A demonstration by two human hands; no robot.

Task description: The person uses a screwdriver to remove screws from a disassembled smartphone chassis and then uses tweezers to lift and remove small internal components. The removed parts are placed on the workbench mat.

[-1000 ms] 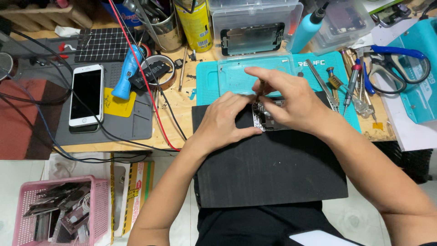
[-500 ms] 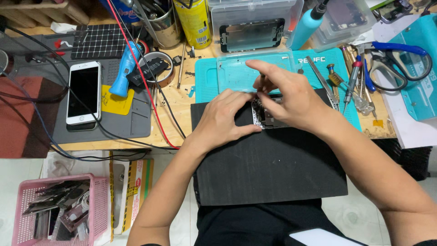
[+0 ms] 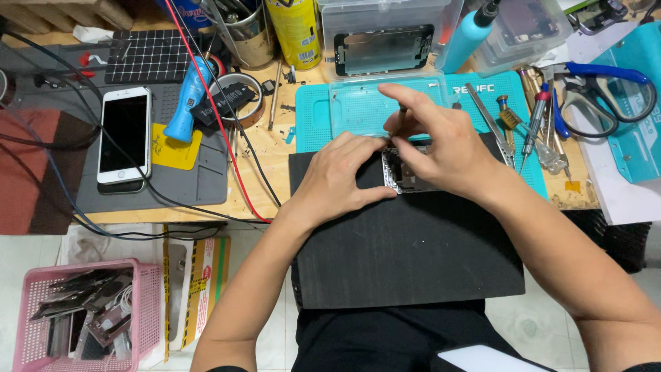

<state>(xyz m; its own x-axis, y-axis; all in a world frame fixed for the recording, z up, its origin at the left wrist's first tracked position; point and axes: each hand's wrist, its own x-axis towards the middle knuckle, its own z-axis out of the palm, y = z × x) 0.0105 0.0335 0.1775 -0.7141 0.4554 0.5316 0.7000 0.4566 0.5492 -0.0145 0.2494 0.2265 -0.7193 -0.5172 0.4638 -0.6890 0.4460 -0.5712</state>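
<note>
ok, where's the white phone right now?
In the head view the white phone lies face up at the left on the grey mat, beside the yellow pad and blue tool, away from both hands.
</note>
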